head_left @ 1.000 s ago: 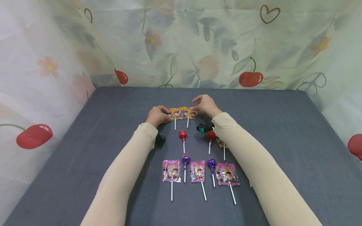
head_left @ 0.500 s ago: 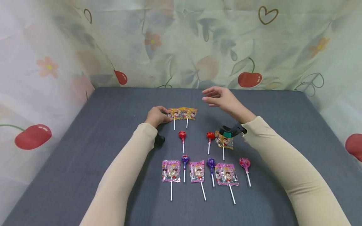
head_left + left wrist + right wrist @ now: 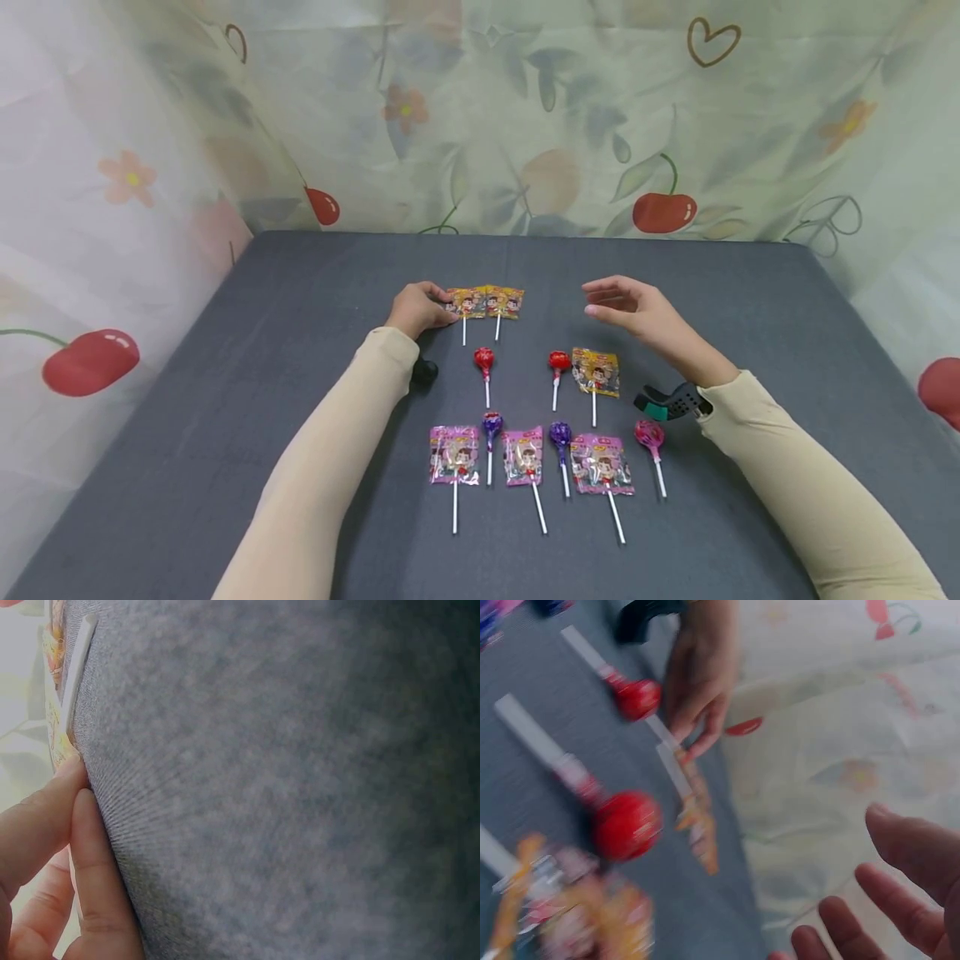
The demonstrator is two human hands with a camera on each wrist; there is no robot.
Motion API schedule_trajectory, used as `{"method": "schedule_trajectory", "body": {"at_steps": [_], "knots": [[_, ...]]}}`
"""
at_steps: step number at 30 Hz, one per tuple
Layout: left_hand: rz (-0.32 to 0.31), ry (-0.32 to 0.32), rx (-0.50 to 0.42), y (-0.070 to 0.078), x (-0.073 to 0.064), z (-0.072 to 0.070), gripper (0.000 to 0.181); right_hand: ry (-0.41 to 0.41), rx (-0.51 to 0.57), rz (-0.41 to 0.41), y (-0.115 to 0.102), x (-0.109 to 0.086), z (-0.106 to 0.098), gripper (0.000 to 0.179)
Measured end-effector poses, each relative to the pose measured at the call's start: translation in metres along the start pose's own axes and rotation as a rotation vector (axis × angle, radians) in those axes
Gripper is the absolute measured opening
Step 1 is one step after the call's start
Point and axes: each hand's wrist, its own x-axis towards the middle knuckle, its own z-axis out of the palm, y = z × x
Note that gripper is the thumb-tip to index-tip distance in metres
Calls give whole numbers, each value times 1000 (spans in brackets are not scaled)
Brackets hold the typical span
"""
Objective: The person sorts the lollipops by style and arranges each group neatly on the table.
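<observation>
My left hand [image 3: 418, 311] pinches the left edge of an orange-wrapped flat lollipop [image 3: 467, 302] at the back of the table. In the left wrist view, thumb and finger meet at the wrapper's corner [image 3: 66, 746], beside the white stick [image 3: 78, 671]. A second orange-wrapped lollipop [image 3: 505, 301] lies against the first one's right side. My right hand [image 3: 633, 310] hovers to the right of these, fingers loosely extended and holding nothing. Nearest below it lie a third orange-wrapped lollipop [image 3: 596, 372] and a round red lollipop [image 3: 558, 361]; the right wrist view is blurred.
Another red lollipop [image 3: 483, 360] lies in the middle row. In front are pink-wrapped lollipops [image 3: 454, 456], purple round ones [image 3: 560, 435] and one pink round lollipop [image 3: 649, 433]. All rest on a dark grey table [image 3: 225, 417]; a printed curtain [image 3: 480, 108] hangs behind it.
My right hand has left the second orange-wrapped lollipop, risen and moved right, uncovering the third orange one and the pink round one. My left hand stays in place.
</observation>
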Motion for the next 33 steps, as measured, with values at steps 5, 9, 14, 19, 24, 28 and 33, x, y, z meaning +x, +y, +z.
{"method": "schedule_trajectory", "body": {"at_steps": [5, 9, 14, 19, 24, 28, 33], "knots": [[-2, -7, -2, 0, 0, 0, 32, -89, -53, 50, 23, -8, 1, 52], [-7, -1, 21, 0, 0, 0, 32, -155, -112, 70, 32, -11, 3, 57], [-3, 12, 53, 0, 1, 0, 32, -195, -171, 45, 37, -10, 7, 60], [-3, 11, 42, 0, 1, 0, 32, -222, -253, 12, 38, -8, 10, 61], [-10, 7, 20, 1, 0, 0, 32, -232, -301, 16, 36, -7, 11, 59], [-17, 10, 14, 1, 0, 0, 32, -239, -349, 25, 35, -6, 12, 58], [-20, 10, 7, 1, 0, 1, 32, -243, -403, 22, 32, -4, 12, 55]]}}
